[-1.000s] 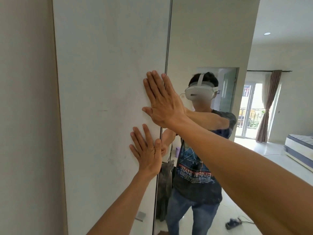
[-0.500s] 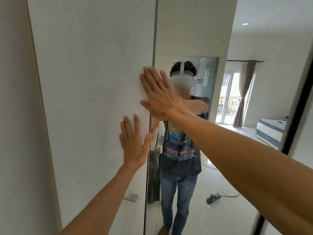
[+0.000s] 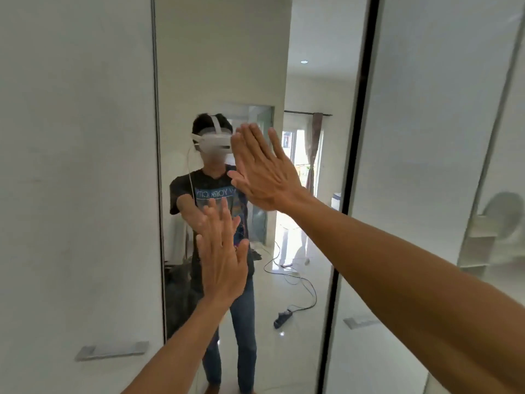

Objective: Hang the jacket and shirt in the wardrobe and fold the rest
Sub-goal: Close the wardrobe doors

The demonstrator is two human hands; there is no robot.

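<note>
Before the wardrobe (image 3: 79, 166), head view: its front fills the frame and both bare arms reach forward to it.
Left hand (image 3: 221, 257): flat and spread, fingers straight and pointing up, back of the hand to the camera. It holds nothing. The fingertips meet their own reflection on the mirror door (image 3: 221, 66), so they touch the glass.
Left arm: rises from the bottom edge, forearm tilted up and a little to the right.
Right hand (image 3: 264, 172): higher and to the right of the left one, also flat, fingers straight and close together, thumb out to the left. It holds nothing. Whether the palm touches the glass cannot be told.
Right arm: stretched long from the lower right corner, crossing the black frame (image 3: 352, 166) at the mirror's right side.
White door (image 3: 71, 251): left of the mirror, with a metal handle (image 3: 112, 349) low down.
Right panel (image 3: 426, 137): pale and glossy, beyond the black frame.
Mirror: reflects a person in a headset, dark T-shirt and jeans with both arms raised, a curtain (image 3: 315, 143), and a power strip (image 3: 282, 318) with a cable on the floor (image 3: 298, 365).
Clothes: a dark cloth (image 3: 177, 282) shows in the mirror low on the left, beside the reflected person. Which garment it is cannot be told.
</note>
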